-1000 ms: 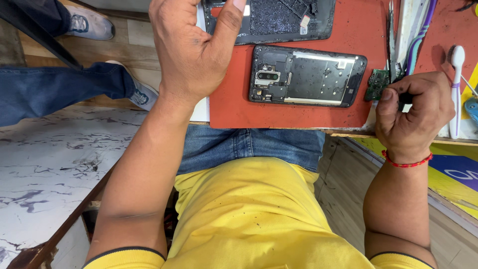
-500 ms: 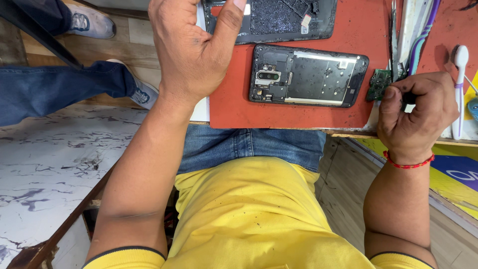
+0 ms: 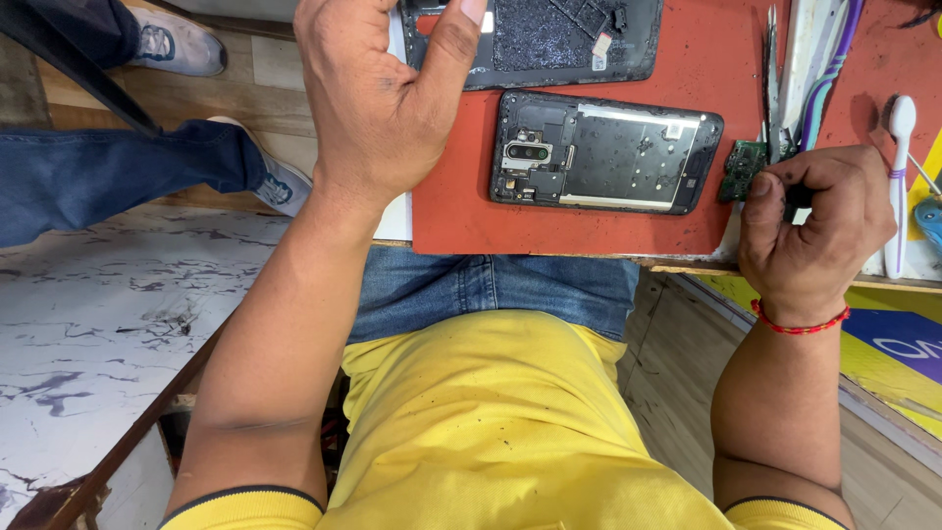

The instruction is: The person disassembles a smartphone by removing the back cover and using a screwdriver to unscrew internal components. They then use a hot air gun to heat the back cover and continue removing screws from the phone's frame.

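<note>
A: Where was the board (image 3: 741,169) recorded relative to the right hand (image 3: 814,231)?

B: It was noted on the red mat (image 3: 451,221), just beside the hand, touching or nearly touching the fingertips (image 3: 760,185). Actual contact could not be settled. The hand was seen curled almost closed around a thin dark tool, of which little was visible; whether the tool met the board could not be told.

A: And the left hand (image 3: 378,98)?

B: It was found resting at the mat's far left part, fingers loosely bent, thumb (image 3: 453,49) stretched onto the edge of the back cover (image 3: 549,44). No firm grip was observed; the cover was only pressed or touched at its corner.

A: The phone (image 3: 603,152)?

B: It was logged lying flat and opened between the two hands, touched by neither, with its camera end toward the left hand. The board lay just off its other end, apart from it.

A: Anything beside the right hand?

B: A white toothbrush (image 3: 898,186) was noted just beyond it, and tweezers (image 3: 772,79) above the board.
</note>
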